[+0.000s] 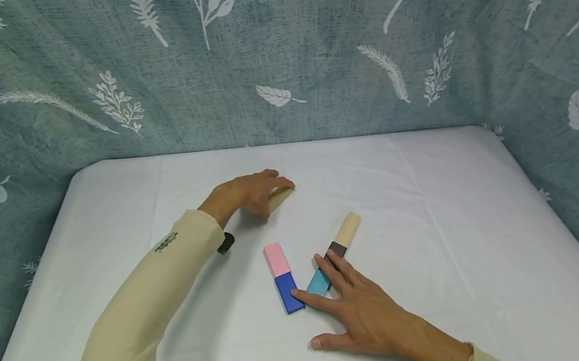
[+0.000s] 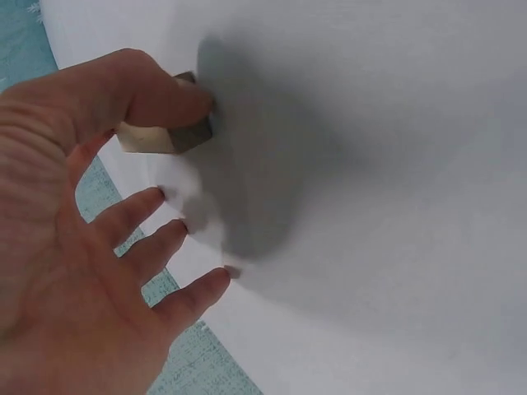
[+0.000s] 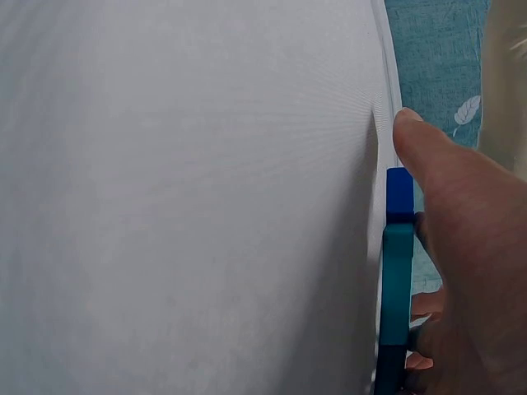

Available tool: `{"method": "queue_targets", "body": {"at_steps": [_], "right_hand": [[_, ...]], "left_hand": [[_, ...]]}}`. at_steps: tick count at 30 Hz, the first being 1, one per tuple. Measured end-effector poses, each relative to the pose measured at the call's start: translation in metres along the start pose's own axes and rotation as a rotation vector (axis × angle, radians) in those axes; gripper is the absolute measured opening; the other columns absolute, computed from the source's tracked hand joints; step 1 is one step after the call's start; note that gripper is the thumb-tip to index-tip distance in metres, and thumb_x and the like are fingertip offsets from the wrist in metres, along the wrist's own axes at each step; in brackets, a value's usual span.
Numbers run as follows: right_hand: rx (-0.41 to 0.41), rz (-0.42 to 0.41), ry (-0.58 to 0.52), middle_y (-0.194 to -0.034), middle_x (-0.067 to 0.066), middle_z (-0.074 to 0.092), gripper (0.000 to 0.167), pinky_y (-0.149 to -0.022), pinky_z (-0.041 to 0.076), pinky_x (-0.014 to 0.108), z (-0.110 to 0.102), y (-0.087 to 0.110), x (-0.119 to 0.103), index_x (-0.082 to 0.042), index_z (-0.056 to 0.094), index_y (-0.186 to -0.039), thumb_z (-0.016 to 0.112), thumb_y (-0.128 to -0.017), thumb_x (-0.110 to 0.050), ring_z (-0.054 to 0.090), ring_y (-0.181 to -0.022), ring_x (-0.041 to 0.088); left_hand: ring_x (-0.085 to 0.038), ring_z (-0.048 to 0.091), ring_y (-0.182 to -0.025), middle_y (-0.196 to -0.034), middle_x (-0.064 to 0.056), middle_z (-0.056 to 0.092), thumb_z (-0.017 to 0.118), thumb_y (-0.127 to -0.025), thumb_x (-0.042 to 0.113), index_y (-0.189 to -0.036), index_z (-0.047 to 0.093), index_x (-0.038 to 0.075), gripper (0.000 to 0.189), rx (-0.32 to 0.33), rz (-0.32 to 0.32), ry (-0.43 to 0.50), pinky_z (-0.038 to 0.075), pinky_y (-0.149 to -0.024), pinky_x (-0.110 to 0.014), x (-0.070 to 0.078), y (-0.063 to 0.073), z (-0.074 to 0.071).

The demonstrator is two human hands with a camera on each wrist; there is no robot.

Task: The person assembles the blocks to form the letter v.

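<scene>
Toward the far side of the white-covered table, my left hand (image 1: 254, 193) pinches a plain wooden block (image 1: 279, 197) between thumb and index finger. In the left wrist view its other fingers are spread, away from the wooden block (image 2: 150, 138). My right hand (image 1: 370, 316) lies with fingers extended over a slanted row: a teal block (image 1: 317, 284), a dark block (image 1: 337, 248) and a light wooden block (image 1: 348, 229). Its fingertips touch the teal and dark blocks, partly hiding them. The index fingertip is at a blue block (image 1: 288, 294), which joins a pink block (image 1: 277, 259) end to end.
A white cloth (image 1: 479, 226) covers the table. Behind it and at both sides hangs a green-blue curtain (image 1: 313, 44) with white leaf prints. Black wrist-worn pieces (image 1: 225, 243) show below the left wrist.
</scene>
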State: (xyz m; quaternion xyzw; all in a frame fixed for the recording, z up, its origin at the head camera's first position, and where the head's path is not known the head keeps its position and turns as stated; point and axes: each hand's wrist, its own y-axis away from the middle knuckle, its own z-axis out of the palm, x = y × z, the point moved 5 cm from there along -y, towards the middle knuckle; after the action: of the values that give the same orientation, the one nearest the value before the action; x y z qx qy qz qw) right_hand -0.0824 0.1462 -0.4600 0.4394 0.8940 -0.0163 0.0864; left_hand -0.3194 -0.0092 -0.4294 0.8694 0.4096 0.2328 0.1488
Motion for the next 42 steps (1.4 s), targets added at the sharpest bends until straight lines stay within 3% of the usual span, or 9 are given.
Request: {"method": "queue_targets", "body": {"at_steps": [7, 14, 33, 42], "right_hand": [[-0.003, 0.006, -0.014, -0.168, 0.018, 0.009, 0.077, -0.118, 0.027, 0.052, 0.0008, -0.0001, 0.0002, -0.049, 0.025, -0.157, 0.043, -0.090, -0.080, 0.002, -0.154, 0.039], [-0.013, 0.007, -0.013, -0.168, 0.019, 0.010, 0.077, -0.118, 0.027, 0.052, 0.0002, -0.0010, 0.0005, -0.049, 0.024, -0.157, 0.043, -0.090, -0.081, 0.002, -0.154, 0.039], [-0.030, 0.018, -0.024, -0.168, 0.018, 0.009, 0.077, -0.119, 0.025, 0.052, 0.0009, -0.0010, -0.0003, -0.050, 0.024, -0.157, 0.043, -0.089, -0.081, 0.000, -0.154, 0.039], [-0.038, 0.025, -0.027, -0.168, 0.017, 0.007, 0.077, -0.119, 0.024, 0.052, 0.0015, -0.0005, 0.0005, -0.051, 0.023, -0.157, 0.043, -0.089, -0.081, -0.001, -0.154, 0.038]], "left_hand": [[-0.028, 0.038, -0.141, -0.163, -0.009, 0.029, 0.079, -0.083, 0.017, -0.157, 0.040, 0.021, 0.083, 0.014, 0.049, -0.022, 0.038, -0.110, -0.049, 0.0004, -0.0021, -0.0042], [-0.029, 0.047, -0.131, -0.151, -0.011, 0.044, 0.081, -0.082, 0.020, -0.152, 0.047, 0.013, 0.078, 0.091, 0.101, -0.076, 0.043, -0.104, -0.047, 0.0053, -0.0025, -0.0089], [-0.027, 0.048, -0.129, -0.148, -0.012, 0.045, 0.081, -0.084, 0.028, -0.152, 0.045, 0.010, 0.079, 0.106, 0.103, -0.076, 0.041, -0.108, -0.046, 0.0047, -0.0026, -0.0044], [-0.027, 0.050, -0.119, -0.146, -0.013, 0.046, 0.081, -0.084, 0.032, -0.153, 0.044, 0.008, 0.082, 0.146, 0.096, -0.032, 0.042, -0.103, -0.045, -0.0004, 0.0032, -0.0035]]}}
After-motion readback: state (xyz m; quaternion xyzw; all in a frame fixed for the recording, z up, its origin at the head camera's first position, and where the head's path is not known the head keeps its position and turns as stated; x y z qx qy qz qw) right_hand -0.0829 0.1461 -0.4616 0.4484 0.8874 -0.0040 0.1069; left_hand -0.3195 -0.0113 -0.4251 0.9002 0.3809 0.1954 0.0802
